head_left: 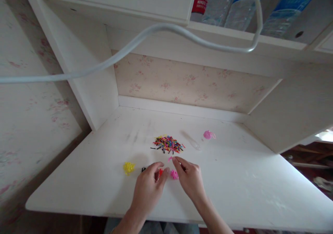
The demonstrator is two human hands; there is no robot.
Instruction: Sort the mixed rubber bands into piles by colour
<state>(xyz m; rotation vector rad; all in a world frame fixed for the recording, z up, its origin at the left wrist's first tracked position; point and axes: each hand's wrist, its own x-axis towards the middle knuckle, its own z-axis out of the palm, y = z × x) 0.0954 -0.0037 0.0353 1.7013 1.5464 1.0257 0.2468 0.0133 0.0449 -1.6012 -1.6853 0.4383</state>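
Observation:
My right hand (191, 178) pinches a small pink rubber band (170, 158) between thumb and fingertips, just in front of a mixed pile of many-coloured bands (168, 144). My left hand (148, 185) hovers over a small red heap (161, 172), thumb and fingers apart, with nothing visible in it. Partly behind that hand lies a black heap (143, 169). A pink heap (174, 174) sits between my two hands, and a yellow heap (128, 168) is off to the left.
Behind the pile lies a clear, slender plastic item (191, 141), with a pink ball-like thing with a loop (208, 134) to its right. A pale cable (161, 26) crosses the upper view. Plastic bottles (241, 8) stand on the shelf above the white desk (78, 178).

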